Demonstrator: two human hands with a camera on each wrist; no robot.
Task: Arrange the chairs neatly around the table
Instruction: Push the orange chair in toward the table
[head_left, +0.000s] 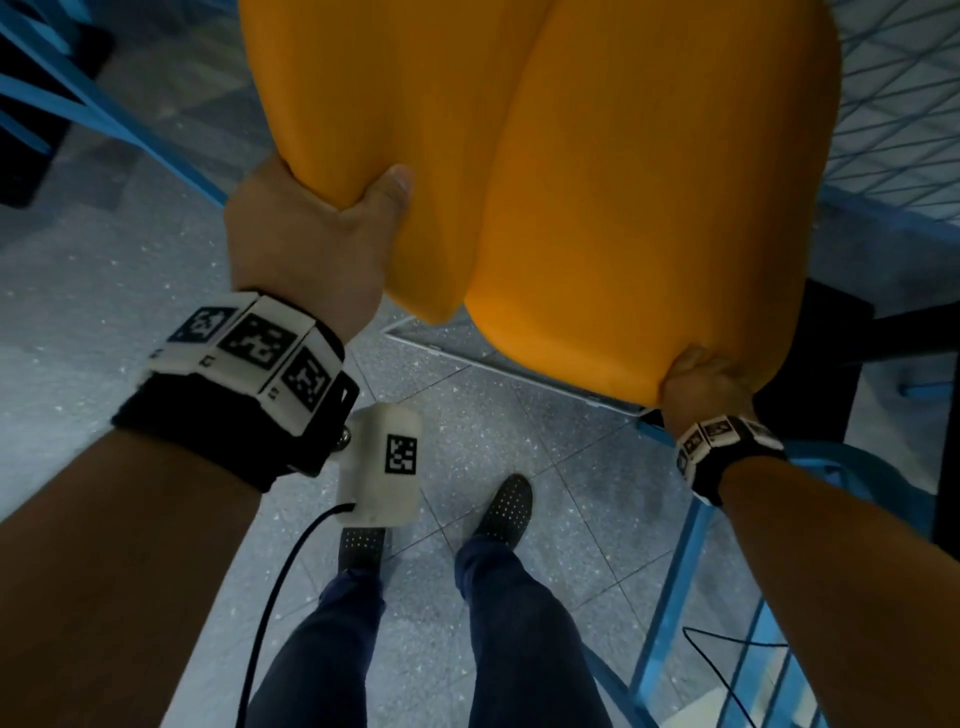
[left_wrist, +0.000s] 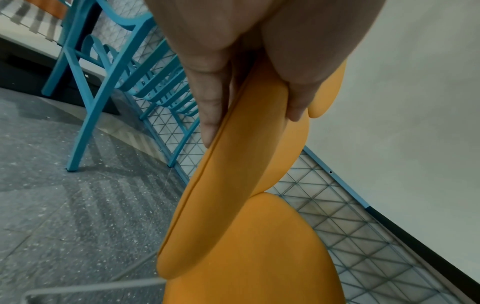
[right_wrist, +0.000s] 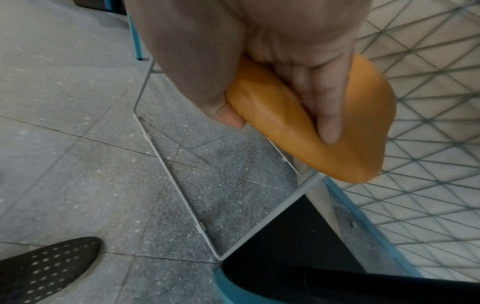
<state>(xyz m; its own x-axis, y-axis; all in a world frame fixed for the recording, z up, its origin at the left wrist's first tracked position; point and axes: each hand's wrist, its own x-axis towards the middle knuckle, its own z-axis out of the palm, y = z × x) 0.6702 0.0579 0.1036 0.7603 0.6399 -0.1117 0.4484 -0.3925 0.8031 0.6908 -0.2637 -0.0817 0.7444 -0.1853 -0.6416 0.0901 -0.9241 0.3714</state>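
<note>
An orange padded chair (head_left: 597, 171) fills the upper middle of the head view, its backrest top toward me. My left hand (head_left: 332, 218) grips the backrest's left top edge, thumb on the front face. My right hand (head_left: 701, 374) grips the backrest's right corner. In the left wrist view the fingers (left_wrist: 207, 98) curl round the orange backrest (left_wrist: 246, 164) above the seat (left_wrist: 246, 257). The right wrist view has the thumb and fingers (right_wrist: 327, 115) pinching the orange corner (right_wrist: 358, 131) over the chair's grey wire frame (right_wrist: 179, 185). The table is not in view.
A blue metal chair (left_wrist: 109, 67) stands on the grey speckled floor (head_left: 104, 270) to the left. A blue-framed wire-mesh panel (head_left: 893, 119) runs along the right by a white wall (left_wrist: 402, 92). Another blue chair (head_left: 691, 597) and a black object (right_wrist: 298, 242) sit near my right; my shoes (head_left: 506, 512) are below.
</note>
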